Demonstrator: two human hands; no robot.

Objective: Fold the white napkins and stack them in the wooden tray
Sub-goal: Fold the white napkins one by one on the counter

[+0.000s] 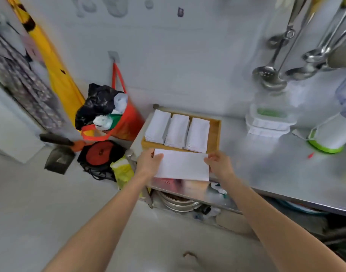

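A white napkin is stretched flat as a wide rectangle near the steel counter's front edge, just in front of the wooden tray. My left hand pinches its left end and my right hand pinches its right end. Inside the tray lie three stacks of folded white napkins side by side, filling most of it. A narrow strip of bare wood shows at the tray's right side.
The steel counter runs to the right, with a lidded plastic container and a white and green appliance at the back. Ladles hang above. An orange bag of rubbish hangs left of the counter; pots sit on the shelf below.
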